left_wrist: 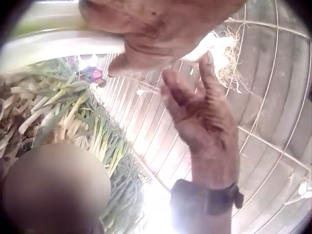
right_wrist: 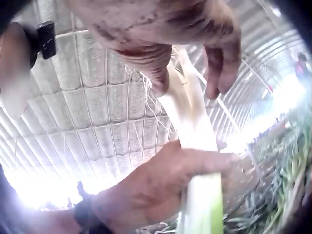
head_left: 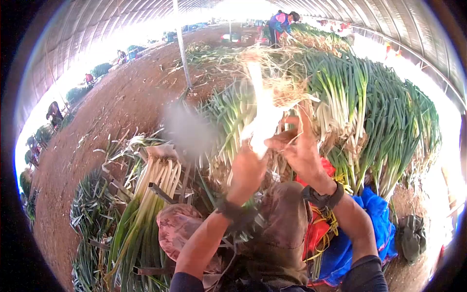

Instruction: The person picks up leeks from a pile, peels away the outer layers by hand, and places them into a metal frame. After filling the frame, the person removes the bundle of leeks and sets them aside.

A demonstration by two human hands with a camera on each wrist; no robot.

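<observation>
Several white leek stalks (head_left: 263, 109), washed out by glare, stand root end up in front of the body. Around their lower part the left hand (head_left: 247, 171) is curled; its thumb crosses the stalks (right_wrist: 202, 200) in the right wrist view. My right hand (head_left: 302, 153) is beside the upper stalks near the stringy roots (head_left: 288, 91). In the left wrist view the right hand (left_wrist: 209, 124) has its fingers spread below the root end. Seen from the right wrist, thumb and fingers of the right hand (right_wrist: 165, 29) lie either side of the stalks; contact is unclear.
Trimmed leeks (head_left: 146, 194) lie in a metal frame (head_left: 163, 193) at lower left. Piled leeks (head_left: 384, 112) fill the right side. Red cloth (head_left: 317, 233) and a blue sack (head_left: 374, 219) lie beside the right forearm. A pole (head_left: 183, 46) and a bending person (head_left: 282, 25) are farther off.
</observation>
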